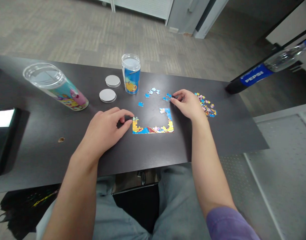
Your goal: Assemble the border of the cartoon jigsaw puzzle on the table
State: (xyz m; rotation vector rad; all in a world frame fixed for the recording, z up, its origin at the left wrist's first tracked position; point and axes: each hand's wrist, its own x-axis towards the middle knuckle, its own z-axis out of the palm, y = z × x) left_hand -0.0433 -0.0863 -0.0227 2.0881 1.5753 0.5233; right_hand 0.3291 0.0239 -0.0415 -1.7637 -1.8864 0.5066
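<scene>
On the dark, matte worktop [67, 160], at the far left, a tall clear plastic canister with a colourful cartoon wrap [72, 97] leans outward in the view. Right of it lie two low stacks of round white discs [107, 95], one just beyond the other.

The left hand [102, 128] comes in from the lower left, back of the hand up and wrist low, its fingers curved toward the thumb with a gap between them. The fingertips are at the upper left corner of the partly assembled jigsaw puzzle [153, 130]; whether they grip a piece cannot be told.

Beyond that hand stands a shorter clear canister with a blue and yellow wrap [131, 78]. The puzzle lies flat in the middle of the worktop, a U-shaped border open on its far side: yellow down the left, blue, red and yellow along the near edge, blue up the right. Loose blue cardboard pieces [147, 95] are scattered beyond it.

The right hand [186, 101] reaches in from the lower right, bent inward at the wrist, fingers and thumb nearly together at the rightmost blue pieces; a grip cannot be made out. Beside it spreads a pile of small multicoloured pieces [208, 106], and farther right stands a clear plastic Pepsi bottle with a blue label [256, 74], dark liquid inside.
</scene>
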